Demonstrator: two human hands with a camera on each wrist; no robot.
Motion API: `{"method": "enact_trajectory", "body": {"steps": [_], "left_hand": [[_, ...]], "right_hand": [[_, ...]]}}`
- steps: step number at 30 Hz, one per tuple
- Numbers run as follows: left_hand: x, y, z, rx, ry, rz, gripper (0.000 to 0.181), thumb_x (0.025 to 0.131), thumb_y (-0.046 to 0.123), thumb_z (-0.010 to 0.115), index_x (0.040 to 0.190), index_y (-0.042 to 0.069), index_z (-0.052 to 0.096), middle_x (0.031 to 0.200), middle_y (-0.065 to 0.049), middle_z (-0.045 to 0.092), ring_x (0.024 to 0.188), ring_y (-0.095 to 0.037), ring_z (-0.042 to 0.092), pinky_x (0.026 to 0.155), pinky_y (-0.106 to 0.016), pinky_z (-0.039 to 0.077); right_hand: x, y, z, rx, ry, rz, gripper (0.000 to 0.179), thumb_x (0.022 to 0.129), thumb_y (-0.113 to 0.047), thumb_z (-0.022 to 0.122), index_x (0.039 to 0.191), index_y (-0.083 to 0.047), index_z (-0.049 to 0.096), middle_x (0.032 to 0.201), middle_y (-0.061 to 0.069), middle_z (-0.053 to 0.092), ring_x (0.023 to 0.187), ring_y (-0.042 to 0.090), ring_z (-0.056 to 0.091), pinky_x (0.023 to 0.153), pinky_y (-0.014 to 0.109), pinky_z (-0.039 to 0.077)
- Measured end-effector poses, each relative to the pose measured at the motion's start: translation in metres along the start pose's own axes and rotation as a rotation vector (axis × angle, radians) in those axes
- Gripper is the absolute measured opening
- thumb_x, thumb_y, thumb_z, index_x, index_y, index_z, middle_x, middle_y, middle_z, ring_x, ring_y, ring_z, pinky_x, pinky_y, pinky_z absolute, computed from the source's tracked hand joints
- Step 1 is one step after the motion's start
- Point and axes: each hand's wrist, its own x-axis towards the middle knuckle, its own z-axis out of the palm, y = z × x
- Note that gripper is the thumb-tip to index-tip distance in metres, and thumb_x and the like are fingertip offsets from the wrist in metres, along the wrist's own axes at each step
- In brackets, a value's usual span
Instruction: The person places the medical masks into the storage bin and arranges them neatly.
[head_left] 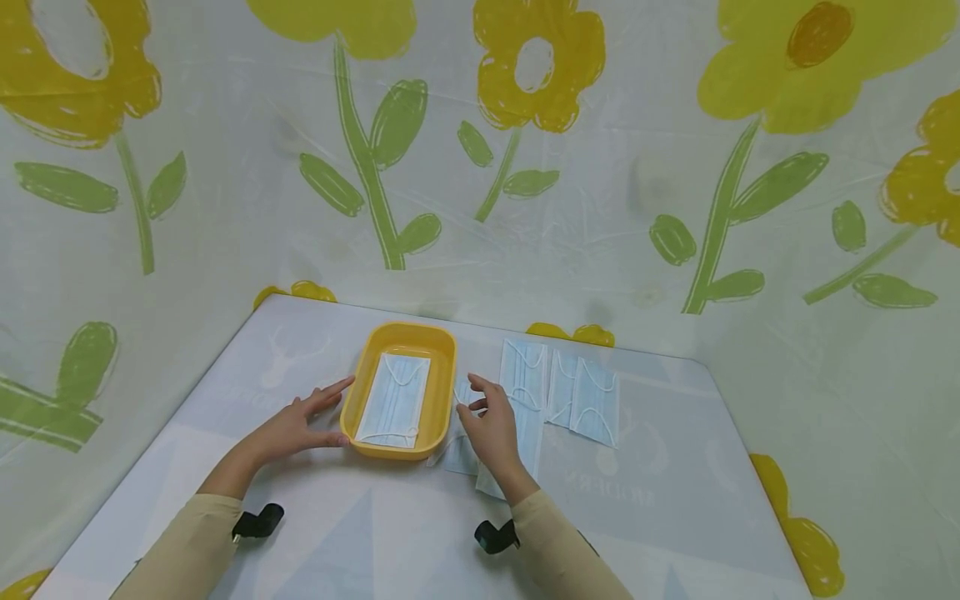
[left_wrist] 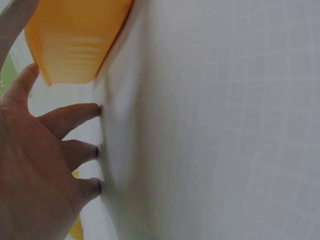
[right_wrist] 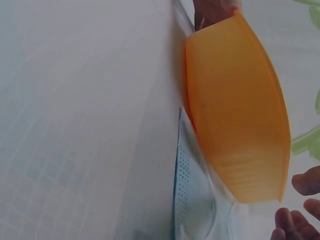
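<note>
A yellow rectangular tray (head_left: 442,358) stands on the table, with a light blue face mask (head_left: 393,402) lying flat inside it. On the tray's left side my left hand (head_left: 300,425) spreads its fingers; one fingertip (left_wrist: 33,71) touches the tray in the left wrist view, while other fingertips rest on the table. My right hand (head_left: 491,427) hovers just right of the tray with relaxed, slightly bent fingers and nothing visible between them. Beneath and beside it lie several overlapping face masks (head_left: 525,358), partly hidden by the hand.
Two more masks (head_left: 562,387) (head_left: 596,404) overlap farther right on the pale patterned table (head_left: 675,500). A curtain (head_left: 585,192) printed with yellow flowers stands behind the table and along its sides. Black wrist cameras (head_left: 258,522) sit at both sleeves.
</note>
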Motion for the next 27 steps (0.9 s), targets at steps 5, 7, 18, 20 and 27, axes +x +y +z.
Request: {"method": "enact_trajectory", "body": {"steps": [5, 7, 18, 20, 27], "left_hand": [[0.000, 0.000, 0.000, -0.004, 0.001, 0.002, 0.102, 0.078, 0.048, 0.085, 0.161, 0.029, 0.029, 0.154, -0.026, 0.041, 0.148, -0.058, 0.009, 0.117, -0.073, -0.002], [0.000, 0.000, 0.000, -0.006, 0.000, 0.001, 0.102, 0.078, 0.048, 0.085, 0.161, 0.030, 0.029, 0.154, -0.026, 0.041, 0.148, -0.058, 0.009, 0.117, -0.073, -0.002], [0.000, 0.001, 0.000, 0.004, 0.003, -0.012, 0.103, 0.077, 0.050, 0.085, 0.161, 0.030, 0.029, 0.155, -0.025, 0.041, 0.148, -0.057, 0.010, 0.117, -0.074, -0.001], [0.000, 0.000, 0.000, 0.007, 0.004, -0.007, 0.103, 0.077, 0.050, 0.085, 0.161, 0.029, 0.029, 0.155, -0.025, 0.041, 0.148, -0.058, 0.010, 0.117, -0.074, -0.001], [0.000, -0.001, 0.000, 0.013, 0.006, -0.009, 0.103, 0.077, 0.050, 0.085, 0.161, 0.029, 0.029, 0.155, -0.025, 0.041, 0.148, -0.058, 0.010, 0.117, -0.074, -0.001]], "right_hand": [[-0.004, 0.006, -0.004, -0.017, 0.020, 0.009, 0.048, 0.093, -0.011, 0.072, 0.139, -0.011, 0.060, 0.126, 0.013, 0.062, 0.093, 0.018, 0.064, 0.079, 0.030, 0.057], [-0.005, 0.008, -0.005, -0.029, 0.029, 0.022, 0.048, 0.092, -0.011, 0.072, 0.139, -0.012, 0.060, 0.125, 0.011, 0.062, 0.094, 0.018, 0.065, 0.079, 0.030, 0.057], [-0.009, 0.018, -0.017, -0.055, 0.082, 0.046, 0.049, 0.090, -0.008, 0.075, 0.137, -0.007, 0.061, 0.122, 0.012, 0.063, 0.095, 0.023, 0.063, 0.077, 0.032, 0.054], [-0.010, 0.020, -0.019, -0.064, 0.093, 0.053, 0.049, 0.089, -0.008, 0.075, 0.137, -0.008, 0.061, 0.121, 0.011, 0.064, 0.096, 0.024, 0.063, 0.076, 0.033, 0.054], [-0.012, 0.028, -0.025, -0.095, 0.123, 0.079, 0.049, 0.088, -0.008, 0.076, 0.135, -0.006, 0.062, 0.120, 0.012, 0.064, 0.100, 0.028, 0.061, 0.081, 0.039, 0.053]]}}
